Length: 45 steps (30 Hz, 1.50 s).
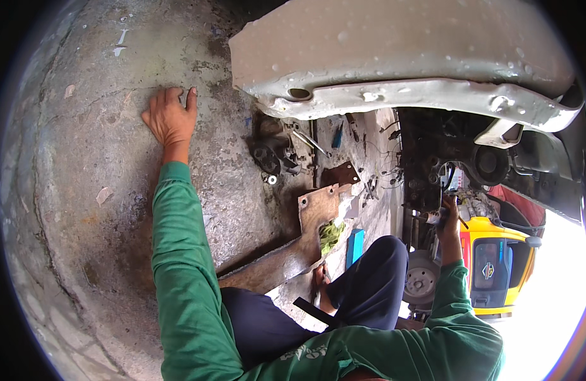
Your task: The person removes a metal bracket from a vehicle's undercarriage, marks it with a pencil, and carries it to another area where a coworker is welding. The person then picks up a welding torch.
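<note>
My left hand (170, 119) rests palm down on the stained concrete floor (96, 165), fingers apart and slightly bent, holding nothing. My right hand (450, 216) is raised under the grey vehicle body (401, 47), closed around a dark tool whose head is partly hidden among the dark undercarriage parts (486, 162). A rusty metal plate with holes (317, 204) lies beside my bent legs, with a smaller rusty plate (340, 175) just beyond it.
Loose black parts (267, 157), a silver rod (312, 141), a washer (272, 180), small blue tool (337, 136), green rag (331, 236) and blue block (354, 247) lie around me. At right are a wheel (420, 279) and a yellow vehicle (499, 267).
</note>
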### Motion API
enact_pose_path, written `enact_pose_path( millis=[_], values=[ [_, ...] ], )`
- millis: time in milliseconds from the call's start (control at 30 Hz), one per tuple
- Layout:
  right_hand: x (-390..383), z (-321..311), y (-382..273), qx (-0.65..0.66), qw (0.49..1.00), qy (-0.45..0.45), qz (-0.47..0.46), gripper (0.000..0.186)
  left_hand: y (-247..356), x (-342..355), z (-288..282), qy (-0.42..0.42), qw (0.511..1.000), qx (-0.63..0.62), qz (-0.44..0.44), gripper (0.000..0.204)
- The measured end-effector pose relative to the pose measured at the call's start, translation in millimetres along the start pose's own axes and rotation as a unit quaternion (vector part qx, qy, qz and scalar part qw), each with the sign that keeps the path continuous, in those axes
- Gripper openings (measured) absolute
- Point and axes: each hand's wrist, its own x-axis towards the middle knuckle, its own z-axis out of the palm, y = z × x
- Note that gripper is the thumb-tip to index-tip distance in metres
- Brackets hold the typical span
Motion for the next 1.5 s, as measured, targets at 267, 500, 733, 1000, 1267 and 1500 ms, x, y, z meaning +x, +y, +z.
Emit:
enact_pose_path(
  millis=[267,500,733,1000,1267,1500],
  values=[
    [-7.3,4.5,-2.0,-0.002,1.000,0.016,-0.001,0.063,6.6,0.0,-7.0,-0.055,0.998,-0.007,-0.011,0.035],
    [-10.5,20.8,-5.5,-0.012,0.999,0.031,0.002,0.062,3.1,2.4,-4.8,0.014,1.000,0.027,0.006,0.042],
    [-3.1,13.4,4.4,0.052,0.994,0.094,-0.035,0.058,-13.2,3.2,2.4,-0.098,0.993,-0.069,-0.016,0.052],
    [5.9,-37.4,129.7,0.197,0.949,0.181,-0.166,0.044,77.0,-62.4,-72.5,-0.328,0.922,-0.078,0.192,0.030],
    [7.0,86.5,307.2,0.130,0.967,-0.207,-0.074,0.028,255.0,-220.2,-106.7,-0.524,0.747,0.095,0.398,0.076],
    [12.6,158.9,340.2,0.158,0.960,-0.150,-0.178,0.009,266.1,-317.1,-95.7,-0.473,0.814,0.193,0.277,0.130]
  ],
)
